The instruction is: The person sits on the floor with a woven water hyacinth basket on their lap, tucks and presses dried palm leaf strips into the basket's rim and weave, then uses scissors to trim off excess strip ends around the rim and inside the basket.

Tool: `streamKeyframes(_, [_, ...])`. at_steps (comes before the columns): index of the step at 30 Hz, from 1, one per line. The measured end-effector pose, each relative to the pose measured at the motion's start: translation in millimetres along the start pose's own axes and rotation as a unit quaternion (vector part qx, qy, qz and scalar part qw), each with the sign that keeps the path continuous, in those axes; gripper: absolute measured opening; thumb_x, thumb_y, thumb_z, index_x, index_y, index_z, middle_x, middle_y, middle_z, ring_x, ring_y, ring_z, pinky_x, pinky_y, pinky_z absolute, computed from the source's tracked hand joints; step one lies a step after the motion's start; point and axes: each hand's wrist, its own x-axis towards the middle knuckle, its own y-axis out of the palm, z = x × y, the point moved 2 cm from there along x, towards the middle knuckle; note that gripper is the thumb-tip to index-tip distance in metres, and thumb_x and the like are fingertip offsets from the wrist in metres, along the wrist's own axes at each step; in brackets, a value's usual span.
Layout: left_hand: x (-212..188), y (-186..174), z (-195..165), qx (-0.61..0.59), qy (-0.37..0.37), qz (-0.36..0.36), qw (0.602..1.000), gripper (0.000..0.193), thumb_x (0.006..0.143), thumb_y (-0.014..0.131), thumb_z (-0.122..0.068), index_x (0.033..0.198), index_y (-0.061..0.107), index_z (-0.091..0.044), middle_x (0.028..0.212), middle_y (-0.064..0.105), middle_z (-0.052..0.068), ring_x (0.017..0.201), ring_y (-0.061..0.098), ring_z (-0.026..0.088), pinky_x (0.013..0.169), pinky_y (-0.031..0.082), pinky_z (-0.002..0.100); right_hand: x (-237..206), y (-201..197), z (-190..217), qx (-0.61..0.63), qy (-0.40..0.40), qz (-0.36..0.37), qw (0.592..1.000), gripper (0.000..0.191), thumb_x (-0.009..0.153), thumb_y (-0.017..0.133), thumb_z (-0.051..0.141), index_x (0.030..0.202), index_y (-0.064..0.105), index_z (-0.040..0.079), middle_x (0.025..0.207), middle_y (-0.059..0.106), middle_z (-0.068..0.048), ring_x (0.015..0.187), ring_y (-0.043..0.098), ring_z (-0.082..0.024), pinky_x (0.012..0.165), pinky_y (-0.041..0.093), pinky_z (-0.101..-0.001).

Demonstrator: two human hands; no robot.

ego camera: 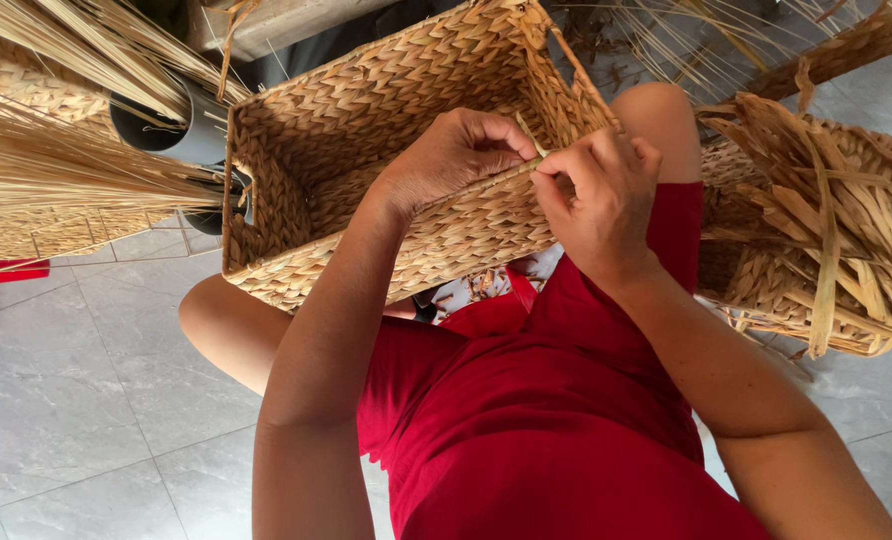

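Note:
A rectangular woven straw basket (336, 120) rests on my lap, its open side facing up, with cut-out handles in its short walls. My left hand (456, 155) reaches over the near long rim, fingers curled and pinching a thin straw strand (528, 135) at the rim. My right hand (601, 205) is pressed against the same rim beside it, fingers closed on the strand. Both hands touch each other at the rim's right part. I wear red clothes (546, 420).
Bundles of dry straw (56, 160) stick out of grey tubes (171, 130) at the left. A half-woven basket with loose strips (826, 230) lies at the right. Grey floor tiles (76, 400) lie below. A red object (1, 272) is at the left edge.

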Motion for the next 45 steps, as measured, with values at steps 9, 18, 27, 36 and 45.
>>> streamKeyframes(9, [2, 2, -7, 0.044, 0.026, -0.011, 0.999, 0.007, 0.098, 0.071, -0.004, 0.103, 0.076, -0.003, 0.097, 0.072, -0.001, 0.092, 0.068, 0.006, 0.085, 0.057, 0.023, 2, 9, 5, 0.009, 0.050, -0.021, 0.998, 0.028, 0.089, 0.084, 0.004, 0.095, 0.058, 0.012, 0.091, 0.056, 0.002, 0.094, 0.059, -0.021, 0.096, 0.039, -0.0417])
streamKeyframes(18, [-3, 8, -21, 0.162, 0.024, -0.020, 0.986, 0.006, 0.100, 0.068, -0.010, 0.104, 0.071, -0.006, 0.090, 0.071, -0.003, 0.081, 0.063, 0.006, 0.076, 0.055, 0.024, -5, -6, -9, 0.200, 0.076, -0.019, 0.977, 0.014, 0.097, 0.078, 0.001, 0.106, 0.069, 0.007, 0.100, 0.065, 0.000, 0.088, 0.064, -0.013, 0.089, 0.045, -0.0336])
streamKeyframes(27, [-31, -7, -24, 0.175, -0.050, -0.084, 0.980, 0.011, 0.095, 0.067, -0.011, 0.102, 0.071, -0.003, 0.084, 0.071, 0.002, 0.077, 0.063, 0.009, 0.070, 0.054, 0.026, -38, -21, -59, 0.382, 0.254, -0.081, 0.885, 0.008, 0.111, 0.067, -0.002, 0.119, 0.069, -0.001, 0.109, 0.068, 0.000, 0.097, 0.061, -0.005, 0.090, 0.049, -0.0194])
streamKeyframes(36, [-20, 5, -25, 0.187, 0.005, -0.067, 0.980, 0.017, 0.098, 0.071, -0.018, 0.109, 0.076, -0.006, 0.098, 0.078, 0.005, 0.091, 0.074, 0.012, 0.081, 0.061, 0.028, -38, -12, -62, 0.394, 0.242, -0.053, 0.885, 0.009, 0.109, 0.067, -0.001, 0.118, 0.068, -0.001, 0.107, 0.065, 0.001, 0.092, 0.059, -0.004, 0.086, 0.048, -0.0184])
streamKeyframes(45, [-25, 8, -27, 0.261, -0.032, -0.079, 0.961, 0.012, 0.102, 0.067, -0.016, 0.105, 0.071, -0.005, 0.081, 0.072, 0.007, 0.067, 0.059, 0.014, 0.061, 0.048, 0.031, -36, -15, -77, 0.399, 0.229, -0.061, 0.886, 0.021, 0.107, 0.070, 0.001, 0.129, 0.066, 0.001, 0.118, 0.065, -0.001, 0.102, 0.061, -0.007, 0.095, 0.053, -0.0229])
